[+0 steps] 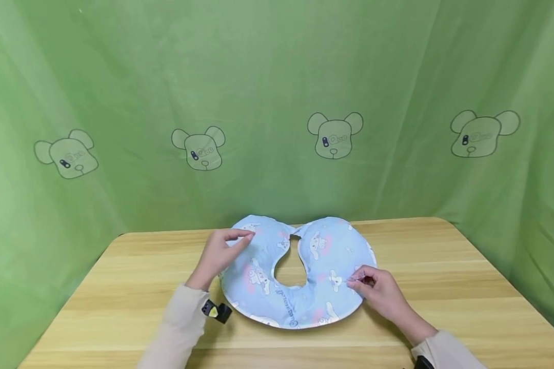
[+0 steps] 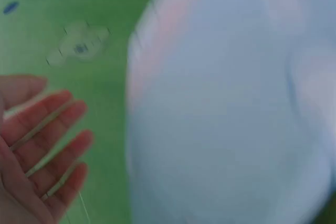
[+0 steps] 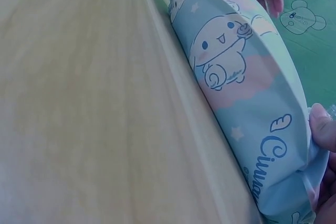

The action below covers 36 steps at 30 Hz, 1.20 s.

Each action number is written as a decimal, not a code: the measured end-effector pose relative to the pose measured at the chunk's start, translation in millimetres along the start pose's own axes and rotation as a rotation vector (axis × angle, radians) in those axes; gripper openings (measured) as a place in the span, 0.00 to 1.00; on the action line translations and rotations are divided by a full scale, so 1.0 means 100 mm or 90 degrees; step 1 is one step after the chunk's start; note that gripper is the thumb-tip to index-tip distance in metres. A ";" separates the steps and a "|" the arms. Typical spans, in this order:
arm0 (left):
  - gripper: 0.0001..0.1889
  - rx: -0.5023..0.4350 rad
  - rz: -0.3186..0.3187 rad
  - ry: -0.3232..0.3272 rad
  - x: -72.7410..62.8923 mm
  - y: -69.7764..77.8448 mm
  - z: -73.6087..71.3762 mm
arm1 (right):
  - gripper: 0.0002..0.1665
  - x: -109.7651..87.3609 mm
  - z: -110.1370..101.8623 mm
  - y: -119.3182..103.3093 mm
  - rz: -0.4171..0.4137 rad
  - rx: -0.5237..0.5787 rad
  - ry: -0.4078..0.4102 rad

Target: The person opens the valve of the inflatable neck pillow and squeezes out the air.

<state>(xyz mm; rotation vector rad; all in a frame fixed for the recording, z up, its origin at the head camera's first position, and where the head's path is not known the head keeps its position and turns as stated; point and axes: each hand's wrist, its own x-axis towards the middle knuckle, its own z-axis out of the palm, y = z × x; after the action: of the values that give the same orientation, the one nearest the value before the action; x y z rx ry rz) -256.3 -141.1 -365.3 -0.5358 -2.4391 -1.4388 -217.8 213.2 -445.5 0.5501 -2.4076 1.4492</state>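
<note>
on the left, the left hand has its fingers straight and loosely spread beside the left lobe of a pale blue u-shaped pillow; i cannot tell if they touch. the pillow, printed with white cartoon characters, lies mid-bench, before a green curtain. on the right, the right hand pinches a small clear piece at the pillow's right lobe.
</note>
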 end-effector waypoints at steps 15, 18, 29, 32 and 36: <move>0.51 0.027 0.030 -0.206 0.23 -0.51 -0.05 | 0.09 0.00 0.01 -0.22 0.026 -0.024 0.001; 0.53 0.001 0.035 -0.240 0.23 -0.50 -0.01 | 0.09 0.01 0.01 -0.17 0.015 -0.021 -0.004; 0.57 -0.011 0.085 -0.339 0.21 -0.64 0.13 | 0.10 0.02 0.03 0.02 0.007 -0.012 -0.013; 0.55 -0.003 0.097 -0.344 0.18 -0.66 0.15 | 0.10 0.02 0.02 0.02 0.005 -0.003 -0.014; 0.54 0.018 0.096 -0.349 0.15 -0.68 0.17 | 0.10 0.01 0.00 0.01 0.012 -0.004 -0.019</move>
<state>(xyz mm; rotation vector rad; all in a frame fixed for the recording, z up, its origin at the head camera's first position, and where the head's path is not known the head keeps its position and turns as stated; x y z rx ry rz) -299.8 -153.0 -420.7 -1.2168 -2.7305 -1.3233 -219.4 213.4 -446.3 0.5539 -2.4457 1.4508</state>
